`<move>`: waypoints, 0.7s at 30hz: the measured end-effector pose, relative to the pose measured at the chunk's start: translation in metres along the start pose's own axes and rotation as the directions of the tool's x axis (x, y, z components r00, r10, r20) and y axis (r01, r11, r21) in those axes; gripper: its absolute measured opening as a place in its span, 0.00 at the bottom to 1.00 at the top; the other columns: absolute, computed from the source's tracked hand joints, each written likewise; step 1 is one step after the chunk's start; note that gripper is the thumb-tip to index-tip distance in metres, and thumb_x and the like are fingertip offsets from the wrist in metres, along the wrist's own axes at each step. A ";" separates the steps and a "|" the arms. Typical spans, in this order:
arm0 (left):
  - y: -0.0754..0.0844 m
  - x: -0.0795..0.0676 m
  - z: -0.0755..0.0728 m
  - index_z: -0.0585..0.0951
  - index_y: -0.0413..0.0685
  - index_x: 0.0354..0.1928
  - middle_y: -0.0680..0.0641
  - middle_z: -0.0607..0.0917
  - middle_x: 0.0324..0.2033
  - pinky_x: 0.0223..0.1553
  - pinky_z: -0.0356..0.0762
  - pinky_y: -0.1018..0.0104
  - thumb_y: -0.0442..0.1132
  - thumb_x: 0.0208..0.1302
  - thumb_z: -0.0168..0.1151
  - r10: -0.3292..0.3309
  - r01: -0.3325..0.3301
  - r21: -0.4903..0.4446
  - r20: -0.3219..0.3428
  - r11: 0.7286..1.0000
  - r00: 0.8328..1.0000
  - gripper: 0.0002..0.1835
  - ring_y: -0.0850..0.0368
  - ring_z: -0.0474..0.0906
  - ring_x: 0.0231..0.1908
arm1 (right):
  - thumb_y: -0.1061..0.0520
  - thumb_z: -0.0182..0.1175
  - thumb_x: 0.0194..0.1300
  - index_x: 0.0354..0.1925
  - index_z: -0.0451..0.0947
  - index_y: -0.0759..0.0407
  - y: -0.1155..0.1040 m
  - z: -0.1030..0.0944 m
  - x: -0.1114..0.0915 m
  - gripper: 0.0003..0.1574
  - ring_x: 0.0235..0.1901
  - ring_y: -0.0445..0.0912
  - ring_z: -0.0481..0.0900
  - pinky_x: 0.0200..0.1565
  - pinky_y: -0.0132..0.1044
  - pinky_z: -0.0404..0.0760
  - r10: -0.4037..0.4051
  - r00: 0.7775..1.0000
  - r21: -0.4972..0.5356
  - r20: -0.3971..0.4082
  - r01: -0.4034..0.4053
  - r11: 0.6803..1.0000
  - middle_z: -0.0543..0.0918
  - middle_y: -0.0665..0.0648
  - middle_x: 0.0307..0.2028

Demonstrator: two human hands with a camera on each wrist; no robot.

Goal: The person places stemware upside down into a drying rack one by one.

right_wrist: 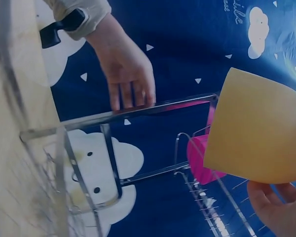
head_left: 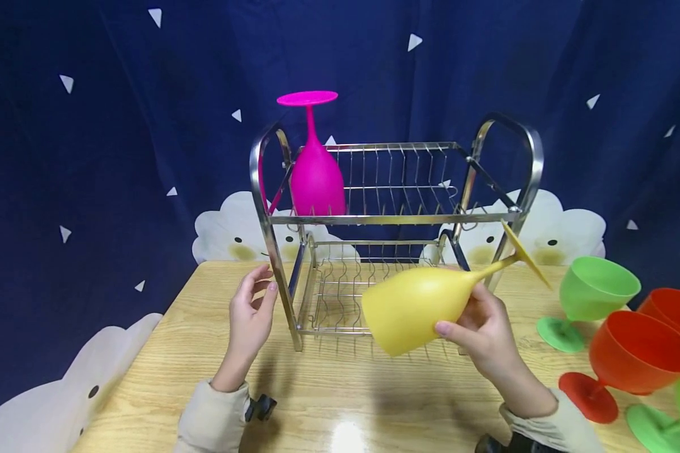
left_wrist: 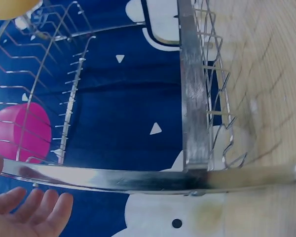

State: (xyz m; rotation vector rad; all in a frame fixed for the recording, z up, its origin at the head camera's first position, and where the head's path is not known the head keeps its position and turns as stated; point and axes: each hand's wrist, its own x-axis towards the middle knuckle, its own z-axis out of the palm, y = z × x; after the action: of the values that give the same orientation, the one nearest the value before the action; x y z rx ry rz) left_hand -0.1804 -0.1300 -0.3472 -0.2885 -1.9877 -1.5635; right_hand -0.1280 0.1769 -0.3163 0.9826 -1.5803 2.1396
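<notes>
In the head view my right hand grips a yellow plastic goblet by the lower bowl near the stem. The goblet is tilted, its mouth down to the left and its foot up to the right, in front of a two-tier metal dish rack. Fingers loosely bent, my left hand is beside the rack's left front post, with fingertips right at it; the left wrist view shows its fingers spread along the post. A magenta goblet stands upside down on the top tier's left end.
Right of the rack, green goblets and red goblets stand upright on the wooden table. The lower tier is a wavy wire shelf. Behind the table hangs a dark blue curtain with white triangles and clouds.
</notes>
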 end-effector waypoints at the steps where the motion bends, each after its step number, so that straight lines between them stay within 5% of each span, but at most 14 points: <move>1: -0.002 0.001 0.001 0.73 0.31 0.51 0.37 0.77 0.42 0.35 0.74 0.77 0.26 0.62 0.52 -0.021 0.021 -0.010 0.021 1.000 1.000 0.15 0.60 0.74 0.40 | 0.82 0.55 0.44 0.59 0.65 0.66 -0.003 0.000 0.002 0.41 0.43 0.47 0.78 0.40 0.36 0.80 0.002 1.000 -0.027 0.001 -0.002 1.000 0.76 0.59 0.50; 5: -0.007 0.003 0.006 0.73 0.29 0.50 0.35 0.79 0.40 0.37 0.75 0.76 0.27 0.63 0.51 -0.030 0.031 -0.018 0.066 0.999 0.997 0.14 0.53 0.76 0.39 | 0.82 0.55 0.43 0.59 0.65 0.67 -0.015 0.002 0.012 0.42 0.42 0.47 0.79 0.40 0.35 0.80 0.000 1.000 -0.118 0.013 0.002 0.993 0.77 0.60 0.47; 12: -0.012 0.006 0.012 0.74 0.27 0.43 0.34 0.79 0.31 0.34 0.76 0.76 0.27 0.64 0.51 0.015 -0.015 -0.003 0.042 1.000 0.999 0.09 0.49 0.76 0.32 | 0.82 0.56 0.42 0.56 0.67 0.71 -0.036 0.007 0.032 0.38 0.44 0.47 0.77 0.46 0.34 0.77 -0.051 0.997 -0.150 0.050 0.058 0.987 0.74 0.60 0.53; 21: 0.015 0.004 0.010 0.72 0.22 0.39 0.31 0.78 0.27 0.28 0.73 0.78 0.23 0.62 0.50 0.057 -0.058 0.019 0.054 0.998 0.997 0.07 0.54 0.74 0.27 | 0.79 0.59 0.45 0.55 0.67 0.72 -0.060 0.010 0.061 0.35 0.43 0.49 0.76 0.45 0.33 0.77 -0.071 0.992 -0.179 0.103 0.089 0.980 0.74 0.61 0.52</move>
State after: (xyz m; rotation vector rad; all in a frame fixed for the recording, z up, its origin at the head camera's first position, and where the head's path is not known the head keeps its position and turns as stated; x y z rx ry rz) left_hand -0.1794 -0.1175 -0.3337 -0.3797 -2.0162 -1.5133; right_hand -0.1318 0.1796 -0.2302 1.0819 -1.7164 1.8803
